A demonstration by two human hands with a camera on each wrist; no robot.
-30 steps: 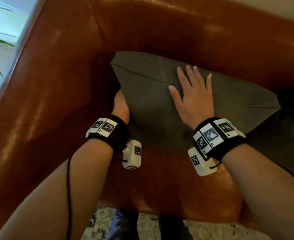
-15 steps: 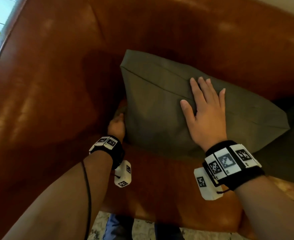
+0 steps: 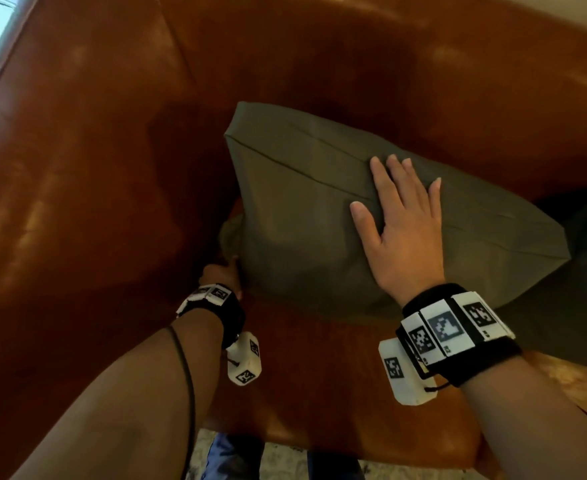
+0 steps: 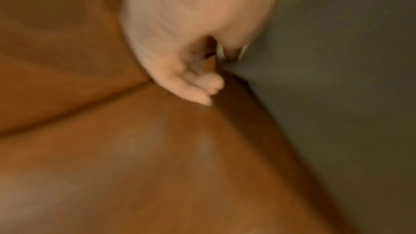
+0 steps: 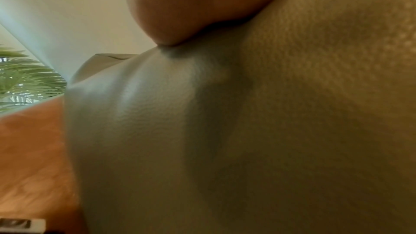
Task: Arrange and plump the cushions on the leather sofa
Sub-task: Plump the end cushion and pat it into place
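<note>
An olive green cushion (image 3: 302,220) leans in the corner of the brown leather sofa (image 3: 94,168). My right hand (image 3: 403,230) lies flat on its front face, fingers straight and together, pressing the fabric. In the right wrist view the palm heel (image 5: 202,6) dents the cushion (image 5: 247,131). My left hand (image 3: 221,275) sits low at the cushion's bottom left edge, beside the armrest. In the blurred left wrist view its fingers (image 4: 202,92) curl loosely over the seat (image 4: 157,166), next to the cushion (image 4: 337,77), with no fabric seen between them.
A second, darker cushion (image 3: 583,237) lies to the right, partly behind the green one. The sofa's armrest rises close on the left and the backrest behind. A patterned rug (image 3: 285,462) shows below the seat's front edge. A plant (image 5: 22,77) stands beyond the armrest.
My left hand has slid down and back along the cushion's left edge, from behind it to its bottom corner. The right hand stays flat on the cushion's front.
</note>
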